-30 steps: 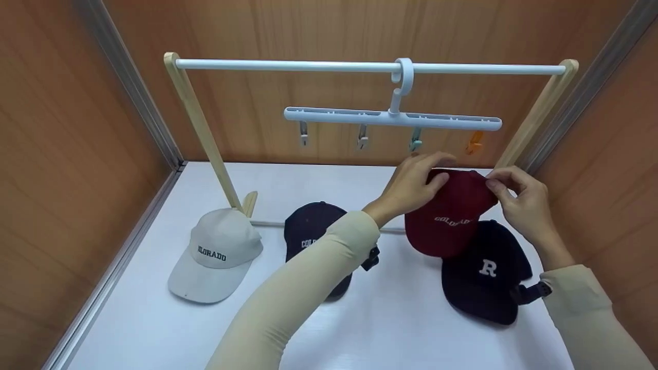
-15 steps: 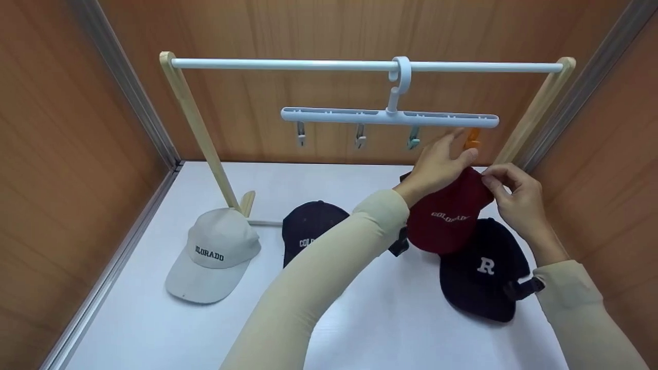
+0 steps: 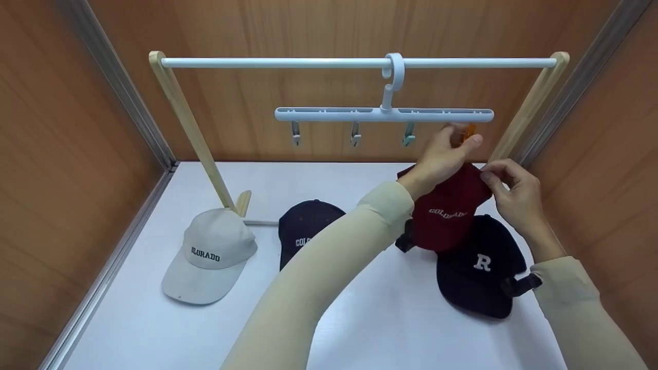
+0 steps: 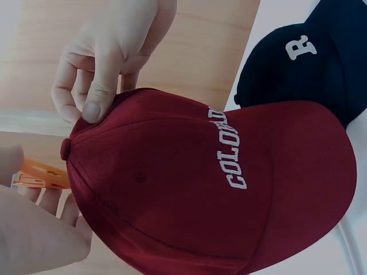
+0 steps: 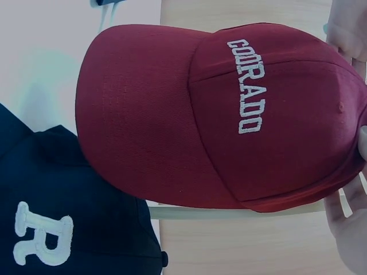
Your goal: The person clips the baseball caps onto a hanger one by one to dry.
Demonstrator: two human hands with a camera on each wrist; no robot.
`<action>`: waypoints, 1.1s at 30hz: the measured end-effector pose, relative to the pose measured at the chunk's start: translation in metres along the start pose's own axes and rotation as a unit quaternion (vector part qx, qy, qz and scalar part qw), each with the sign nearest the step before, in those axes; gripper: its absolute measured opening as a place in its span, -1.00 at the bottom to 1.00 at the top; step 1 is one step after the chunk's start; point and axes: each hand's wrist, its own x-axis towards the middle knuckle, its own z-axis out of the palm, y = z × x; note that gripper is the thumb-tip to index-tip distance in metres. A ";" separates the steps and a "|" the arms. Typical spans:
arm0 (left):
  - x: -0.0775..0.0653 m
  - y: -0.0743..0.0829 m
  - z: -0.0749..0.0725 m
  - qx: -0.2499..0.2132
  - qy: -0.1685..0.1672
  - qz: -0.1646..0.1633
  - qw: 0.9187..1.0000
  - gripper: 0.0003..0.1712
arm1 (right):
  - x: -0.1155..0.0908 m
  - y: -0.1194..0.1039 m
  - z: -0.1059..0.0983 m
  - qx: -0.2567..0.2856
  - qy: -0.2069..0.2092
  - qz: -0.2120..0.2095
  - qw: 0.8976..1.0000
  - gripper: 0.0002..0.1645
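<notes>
A maroon baseball cap (image 3: 447,226) with COLORADO lettering hangs crown up, its brim downward, below the hanger. My right hand (image 3: 519,198) pinches its crown edge between thumb and fingers, close to the top button in the left wrist view. My left hand (image 3: 439,156) is raised above the crown, thumb and bent fingers around an orange clip (image 4: 45,173). That clip hangs at the right end of a white hanger (image 3: 334,114). In the left wrist view the clip lies right at the cap's crown.
The hanger hooks over a white rod (image 3: 231,62) on a wooden frame. Three other clips, including a teal clip (image 3: 408,136), hang along it. On the white table are a white cap (image 3: 211,257), a dark cap (image 3: 308,221) partly behind my left sleeve, and a navy R cap (image 3: 480,277).
My left hand has left the maroon cap's crown and moved up and right to the orange clip. The right hand keeps its pinch on the cap, nearly in place.
</notes>
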 end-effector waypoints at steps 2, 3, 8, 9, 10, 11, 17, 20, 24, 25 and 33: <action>-0.001 0.001 -0.001 0.007 0.004 -0.008 1.000 -0.43 | 0.000 0.000 0.000 0.001 0.002 0.001 1.000 -0.91; -0.002 0.001 -0.001 0.009 0.005 -0.013 1.000 -0.42 | 0.000 0.000 0.000 0.002 0.004 0.002 1.000 -0.91; -0.003 0.002 -0.003 0.012 0.027 -0.034 0.999 -0.45 | 0.000 0.003 0.001 0.003 0.012 0.007 1.000 -0.92; -0.003 0.002 -0.003 0.012 0.032 -0.035 0.999 -0.47 | 0.000 0.003 0.001 0.005 0.013 0.010 1.000 -0.92; -0.003 0.002 -0.003 0.013 0.038 -0.035 0.999 -0.49 | 0.000 0.003 0.001 0.006 0.014 0.012 1.000 -0.92; -0.003 0.002 -0.003 0.014 0.042 -0.035 0.998 -0.51 | 0.001 0.003 0.002 0.005 0.015 0.014 1.000 -0.92; -0.004 0.000 -0.007 0.018 0.055 -0.046 0.997 -0.59 | 0.002 0.003 0.004 0.012 0.023 0.022 0.999 -0.92; -0.005 -0.002 -0.009 0.009 0.050 -0.051 0.997 -0.59 | 0.002 0.003 0.005 0.017 0.020 0.018 0.999 -0.92; -0.005 -0.003 -0.012 -0.013 0.047 -0.054 0.997 -0.61 | 0.003 0.003 0.007 0.023 0.013 0.010 1.000 -0.90; -0.005 -0.003 -0.013 -0.016 0.047 -0.053 0.997 -0.62 | 0.004 0.003 0.007 0.022 0.010 0.007 1.000 -0.89; -0.005 -0.006 -0.017 -0.024 0.050 -0.045 0.997 -0.72 | 0.007 0.000 0.010 0.016 0.008 -0.018 1.000 -0.88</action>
